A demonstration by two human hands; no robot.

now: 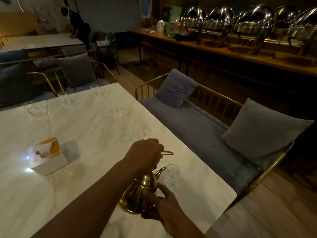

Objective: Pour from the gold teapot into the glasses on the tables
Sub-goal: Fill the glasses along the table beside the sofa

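The gold teapot [137, 194] hangs tilted over the near right corner of the white marble table [96, 127]. Its spout reaches the rim of a clear glass [171, 174] standing beside it. My left hand [144, 155] grips the thin wire handle from above. My right hand [161, 203] wraps round the pot's lower body on the right side. Further glasses stand along the table: one near the right edge [137, 129], one at the far end [96, 90] and one at the left [31, 108]. In the dim light I cannot make out any liquid.
A tissue box [46, 155] sits on the table at the left. A grey bench with gold rails [197, 127] and cushions runs along the table's right side. Chafing dishes [223, 19] line a wooden counter behind. A person [77, 23] bends over a far table.
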